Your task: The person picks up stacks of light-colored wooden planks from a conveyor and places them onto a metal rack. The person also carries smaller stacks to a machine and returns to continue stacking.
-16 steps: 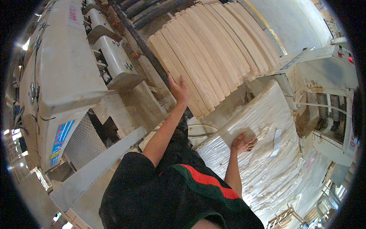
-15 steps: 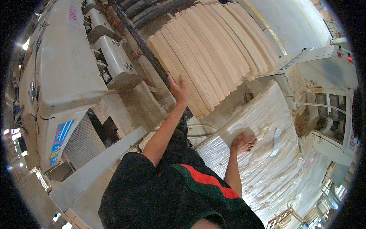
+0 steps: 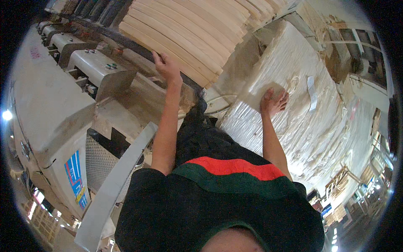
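Observation:
Pale wooden slats [image 3: 180,35] lie side by side in a row at the top of the view. My left hand [image 3: 168,69] is at the near edge of the closest slat, thumb and fingers apart; whether it touches the wood I cannot tell. Nothing shows in its grasp. Over to the right, my right hand [image 3: 273,102] rests with spread, slightly bent fingers on a large block wrapped in clear, wrinkled plastic film [image 3: 289,138]. A white paper strip [image 3: 312,93] sits on that wrap, to the right of the hand.
A long beige machine [image 3: 50,101] with grey box-shaped housings [image 3: 98,69] stands on the left. Dark rollers [image 3: 98,10] run behind it at the top. A grey metal guard bar [image 3: 119,185] slants near my left side. More machinery [image 3: 357,46] is at the upper right.
The view has turned, so the slats sit higher and further left. My left hand has shifted slightly along the slat's edge, its fingers lifting. My right hand stays on the wrapped block.

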`<state>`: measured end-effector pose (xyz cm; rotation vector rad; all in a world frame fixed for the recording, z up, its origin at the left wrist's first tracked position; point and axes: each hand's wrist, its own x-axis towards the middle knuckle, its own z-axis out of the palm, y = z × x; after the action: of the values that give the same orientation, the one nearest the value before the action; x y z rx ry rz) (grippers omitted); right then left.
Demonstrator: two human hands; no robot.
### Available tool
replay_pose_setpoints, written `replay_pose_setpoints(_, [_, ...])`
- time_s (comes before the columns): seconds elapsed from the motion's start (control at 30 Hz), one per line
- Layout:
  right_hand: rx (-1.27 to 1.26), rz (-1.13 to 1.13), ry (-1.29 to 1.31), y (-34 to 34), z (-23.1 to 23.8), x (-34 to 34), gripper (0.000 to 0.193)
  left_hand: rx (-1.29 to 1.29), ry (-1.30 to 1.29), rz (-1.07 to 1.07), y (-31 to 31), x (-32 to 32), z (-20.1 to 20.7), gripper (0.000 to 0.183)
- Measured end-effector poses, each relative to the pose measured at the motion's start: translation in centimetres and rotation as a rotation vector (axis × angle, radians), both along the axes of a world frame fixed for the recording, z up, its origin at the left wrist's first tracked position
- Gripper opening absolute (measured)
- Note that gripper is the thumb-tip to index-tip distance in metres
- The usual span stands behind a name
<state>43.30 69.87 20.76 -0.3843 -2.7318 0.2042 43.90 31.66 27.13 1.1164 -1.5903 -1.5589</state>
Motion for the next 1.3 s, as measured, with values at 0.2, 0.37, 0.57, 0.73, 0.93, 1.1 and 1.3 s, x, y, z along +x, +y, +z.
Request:
replay_pose_setpoints(0.2, [0.035,0.011,-0.041,0.2,-0.1,0.1,0.064,-0.115,-0.103,-0.070,0.2,0.6,0.0,0.067])
replay_pose_setpoints(0.37, [0.065,-0.032,-0.064,0.0,0.0,-0.1,0.065,-0.007,0.042,-0.091,0.0,0.5,0.0,0.068])
replay_pose_setpoints(0.57, [0.043,-0.011,0.003,-0.3,0.1,-0.2,0.062,-0.054,0.036,-0.017,0.2,0.4,-0.1,0.061])
replay_pose_setpoints(0.73, [0.015,-0.031,0.007,-0.4,-0.1,-0.3,0.062,-0.043,0.017,-0.003,-0.5,0.3,-0.6,0.063])
replay_pose_setpoints(0.93, [0.016,-0.006,0.020,-0.6,0.5,-0.1,0.062,-0.229,-0.145,0.132,-4.4,-1.5,-1.5,0.063])
replay_pose_setpoints(1.1, [0.030,-0.051,-0.021,-0.4,0.0,0.0,0.061,-0.216,-0.306,0.069,-4.8,-2.5,-1.0,0.067])
replay_pose_setpoints(1.3, [0.032,-0.035,-0.040,-0.4,0.7,-0.3,0.060,-0.137,-0.202,0.081,-6.3,-2.0,-3.1,0.061])
